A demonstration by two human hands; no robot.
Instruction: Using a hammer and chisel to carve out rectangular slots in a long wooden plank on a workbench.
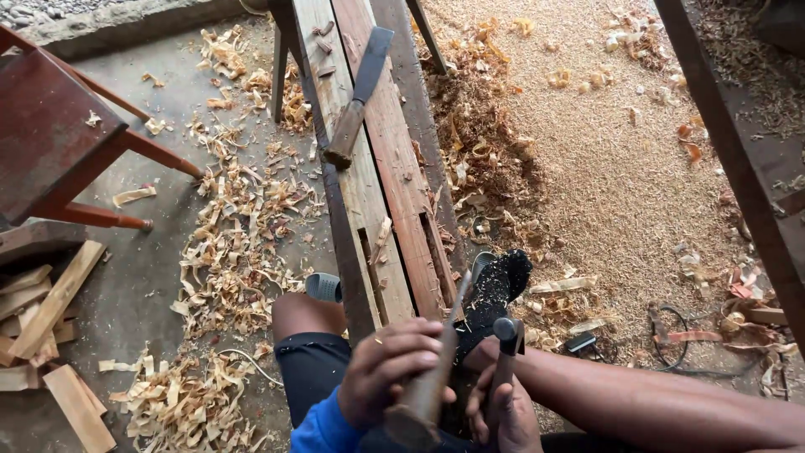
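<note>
Outdoors: plank bench [369, 193] over shaving-strewn concrete floor [159, 277]; left hand [390, 369] grips chisel [432, 377], right hand [503, 411] grips hammer [506, 344].

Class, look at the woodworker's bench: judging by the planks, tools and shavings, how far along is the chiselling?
Done: two long slots already show in the pale wooden plank, and curled wood shavings cover the floor. In hand: the left hand grips a wooden-handled chisel against the reddish plank, while the right hand holds a dark metal hammer. Left: most of the reddish plank looks uncut; a second, broad-bladed chisel lies unused.
</note>
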